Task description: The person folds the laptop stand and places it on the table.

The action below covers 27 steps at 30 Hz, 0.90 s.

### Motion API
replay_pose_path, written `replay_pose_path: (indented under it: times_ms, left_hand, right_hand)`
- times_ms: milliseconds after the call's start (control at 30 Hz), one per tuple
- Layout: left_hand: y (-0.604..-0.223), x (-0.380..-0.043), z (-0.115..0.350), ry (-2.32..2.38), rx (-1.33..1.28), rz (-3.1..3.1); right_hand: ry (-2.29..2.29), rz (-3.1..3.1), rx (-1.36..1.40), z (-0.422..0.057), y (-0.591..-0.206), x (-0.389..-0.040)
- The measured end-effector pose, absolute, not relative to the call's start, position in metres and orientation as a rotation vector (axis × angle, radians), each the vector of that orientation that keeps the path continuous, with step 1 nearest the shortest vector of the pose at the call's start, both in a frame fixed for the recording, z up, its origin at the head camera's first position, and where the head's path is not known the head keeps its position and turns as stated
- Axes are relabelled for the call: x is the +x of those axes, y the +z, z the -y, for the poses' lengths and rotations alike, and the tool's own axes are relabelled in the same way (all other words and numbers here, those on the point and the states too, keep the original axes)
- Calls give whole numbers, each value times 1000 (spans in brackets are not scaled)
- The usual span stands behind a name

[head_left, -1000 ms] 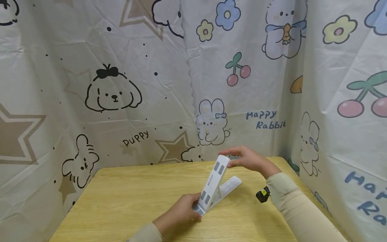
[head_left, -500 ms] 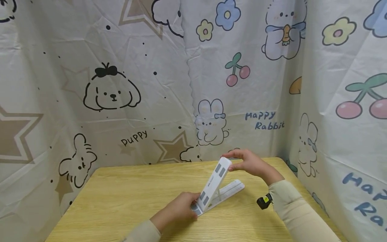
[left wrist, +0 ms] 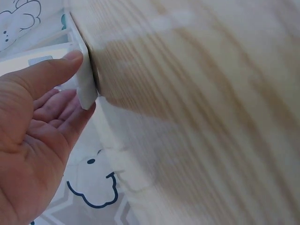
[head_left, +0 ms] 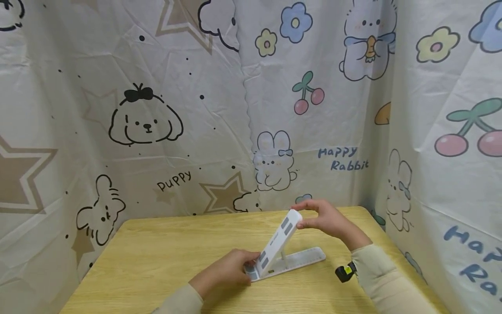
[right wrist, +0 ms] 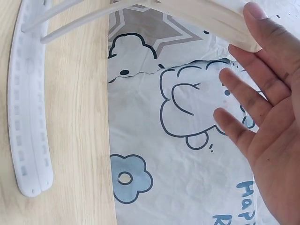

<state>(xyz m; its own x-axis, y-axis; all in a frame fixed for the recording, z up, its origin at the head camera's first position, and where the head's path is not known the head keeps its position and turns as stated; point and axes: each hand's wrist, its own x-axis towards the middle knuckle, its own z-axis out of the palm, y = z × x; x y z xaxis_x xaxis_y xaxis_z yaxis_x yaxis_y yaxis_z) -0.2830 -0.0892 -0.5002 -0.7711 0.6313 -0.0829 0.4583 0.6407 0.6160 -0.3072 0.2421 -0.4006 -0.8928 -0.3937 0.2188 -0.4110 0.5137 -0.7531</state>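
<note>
A white folding laptop stand (head_left: 276, 243) is held over the front middle of the table, its padded arm raised at a slant above the slotted base (head_left: 303, 258). Thin struts join the two parts. My left hand (head_left: 231, 270) pinches the near end of the stand; in the left wrist view, the thumb lies on the white end piece (left wrist: 86, 86) and fingers are beneath it. At the top, my right hand (head_left: 327, 220) holds the raised arm's tip between thumb and index finger. Its other fingers are spread apart in the right wrist view.
The yellow wood-grain table (head_left: 168, 244) spreads around the stand. Printed fabric (head_left: 219, 131) hangs behind the table and along its sides. A small black device (head_left: 345, 272) is worn at the right wrist.
The stand's base has swung lower and to the right at its far end, widening the gap to the arm. The arm's top and my right hand have come down and slightly right.
</note>
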Motion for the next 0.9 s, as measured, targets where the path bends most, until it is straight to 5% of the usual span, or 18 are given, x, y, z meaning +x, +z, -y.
replay_pose_path:
  times_ms: [600,900]
  left_hand:
    - [-490,-282,95,588,1057,-2627]
    - [-480,-282,73,845,954,-2623]
  right_hand:
    - [1368,2513,910,-241,-416,-284]
    - [1358,2544,871,-256,-425,-282]
